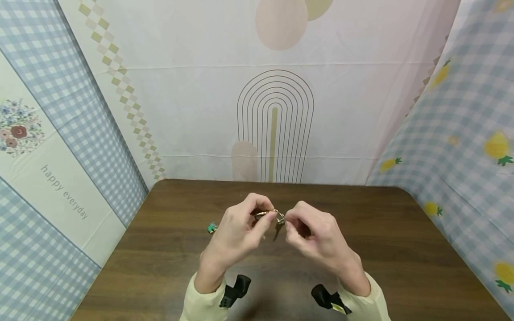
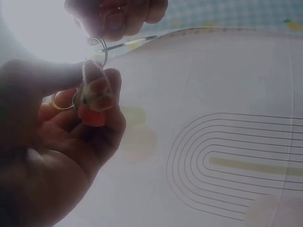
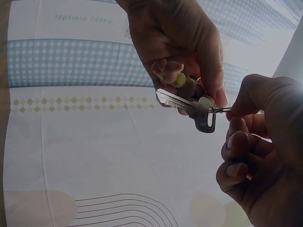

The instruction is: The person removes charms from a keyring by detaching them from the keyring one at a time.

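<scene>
Above the table my left hand (image 1: 237, 234) and right hand (image 1: 321, 234) meet at a thin metal key ring (image 2: 105, 53). The left thumb and fingertips pinch one side of it, while the right thumb and index finger grip it opposite. A metal key (image 3: 204, 118) with a slotted head is threaded on the ring, its blade pointing away from the right hand. Against the left palm lies a small figure charm (image 3: 168, 72), showing an orange-red part (image 2: 91, 116) in the left wrist view. Beside it is a gold-coloured loop (image 2: 61, 103).
A small green trinket (image 1: 212, 228) lies on the brown wooden table (image 1: 168, 258), left of the left hand. Patterned cloths hang behind and on both sides, the white back cloth (image 1: 192, 111) meeting the table's far edge. Both wrists wear black cameras (image 1: 241, 285).
</scene>
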`<action>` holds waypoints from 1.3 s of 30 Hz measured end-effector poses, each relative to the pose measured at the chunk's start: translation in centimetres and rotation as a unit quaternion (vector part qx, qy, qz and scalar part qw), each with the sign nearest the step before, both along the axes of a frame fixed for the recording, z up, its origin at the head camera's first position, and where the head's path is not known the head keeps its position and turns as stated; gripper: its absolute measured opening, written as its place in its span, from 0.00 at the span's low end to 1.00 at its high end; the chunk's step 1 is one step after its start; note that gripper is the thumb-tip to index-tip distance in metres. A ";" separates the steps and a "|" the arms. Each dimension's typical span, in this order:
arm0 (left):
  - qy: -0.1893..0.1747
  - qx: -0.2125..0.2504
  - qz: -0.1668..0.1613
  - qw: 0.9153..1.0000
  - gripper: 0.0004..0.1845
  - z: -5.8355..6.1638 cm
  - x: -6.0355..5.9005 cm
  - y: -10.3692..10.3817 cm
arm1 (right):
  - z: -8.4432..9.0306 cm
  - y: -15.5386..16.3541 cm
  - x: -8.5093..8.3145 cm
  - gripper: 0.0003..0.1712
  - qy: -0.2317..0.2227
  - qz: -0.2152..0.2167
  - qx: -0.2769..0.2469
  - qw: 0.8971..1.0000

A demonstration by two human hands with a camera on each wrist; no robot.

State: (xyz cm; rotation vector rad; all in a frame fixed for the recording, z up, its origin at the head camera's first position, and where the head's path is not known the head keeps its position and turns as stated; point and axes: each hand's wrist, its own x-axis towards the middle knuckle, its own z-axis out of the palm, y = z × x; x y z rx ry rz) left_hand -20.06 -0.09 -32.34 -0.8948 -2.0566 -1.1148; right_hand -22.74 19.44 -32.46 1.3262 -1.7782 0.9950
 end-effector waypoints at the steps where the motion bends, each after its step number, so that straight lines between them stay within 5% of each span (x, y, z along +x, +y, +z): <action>1: 0.002 0.003 0.002 1.000 0.06 0.0 0.0 0.0 | 0.0 0.0 0.0 0.12 0.000 0.000 0.000 1.000; 26: 0.047 -0.012 -0.068 0.997 0.06 0.3 0.3 -0.1 | -0.2 -0.3 0.0 0.12 -0.010 -0.001 -0.003 1.000; 39: 0.044 -0.010 -0.022 0.999 0.02 0.4 0.5 -0.4 | 0.2 -0.5 0.4 0.07 -0.041 -0.002 -0.019 0.999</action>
